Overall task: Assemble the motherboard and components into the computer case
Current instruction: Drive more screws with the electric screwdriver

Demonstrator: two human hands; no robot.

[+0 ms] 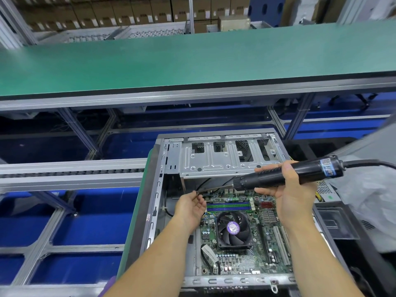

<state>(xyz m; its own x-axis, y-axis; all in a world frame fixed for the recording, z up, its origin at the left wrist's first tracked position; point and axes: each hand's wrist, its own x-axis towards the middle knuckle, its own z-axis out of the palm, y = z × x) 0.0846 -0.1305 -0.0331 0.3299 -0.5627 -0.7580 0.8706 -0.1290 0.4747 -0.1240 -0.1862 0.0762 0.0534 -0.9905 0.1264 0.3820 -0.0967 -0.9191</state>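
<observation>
Item: open computer case, lying on its side before us, drive cage at the far end. Inside it we see the motherboard seated flat, CPU fan near its middle, memory slots just beyond the fan. Our right hand is wrapped around a black electric screwdriver, bit angled down and left toward the board's far edge. Our left hand is loosely curled, fingertips pinching at the bit's tip; whether they hold a screw, we cannot tell. Green conveyor belt beyond.
</observation>
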